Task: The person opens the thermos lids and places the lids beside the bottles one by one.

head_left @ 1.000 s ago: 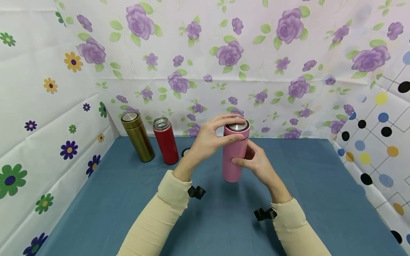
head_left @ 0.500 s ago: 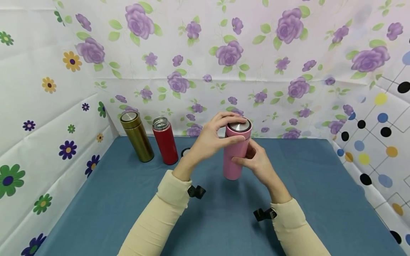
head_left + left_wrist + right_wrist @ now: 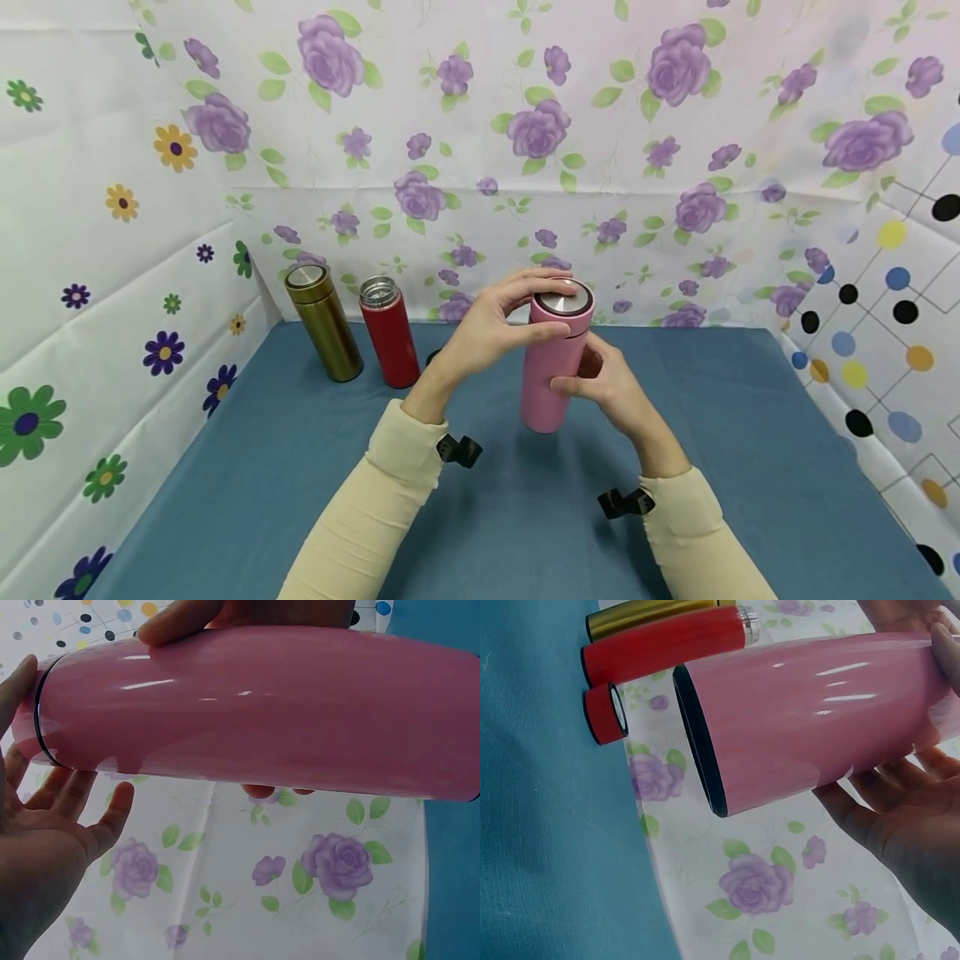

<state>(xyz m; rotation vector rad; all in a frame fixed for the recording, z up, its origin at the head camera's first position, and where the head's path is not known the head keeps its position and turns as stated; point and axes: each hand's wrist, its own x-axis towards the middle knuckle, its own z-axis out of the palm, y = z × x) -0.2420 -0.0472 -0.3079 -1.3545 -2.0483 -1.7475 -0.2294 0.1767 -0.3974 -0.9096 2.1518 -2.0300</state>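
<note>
My right hand (image 3: 611,383) grips a pink thermos (image 3: 547,383) round its body, thumb in front and fingers behind. The thermos leans slightly, its top to the right, and its black base appears off the table in the right wrist view. My left hand (image 3: 487,325) holds its steel-topped pink lid (image 3: 564,312) at the rim, thumb on the near side and fingers across the top. A thin dark seam (image 3: 41,712) between lid and body shows in the left wrist view.
A red thermos (image 3: 390,342) stands lidless at the back left, its steel mouth exposed. Beside it stands a gold thermos (image 3: 326,329) with its lid on. A red lid (image 3: 604,712) lies near them, mostly hidden in the head view. Floral cloth (image 3: 480,150) hangs behind the blue table (image 3: 712,433).
The top of the pink thermos has shifted slightly right, so it leans a little more. My right hand has moved slightly right with it; my left hand stays at the lid.
</note>
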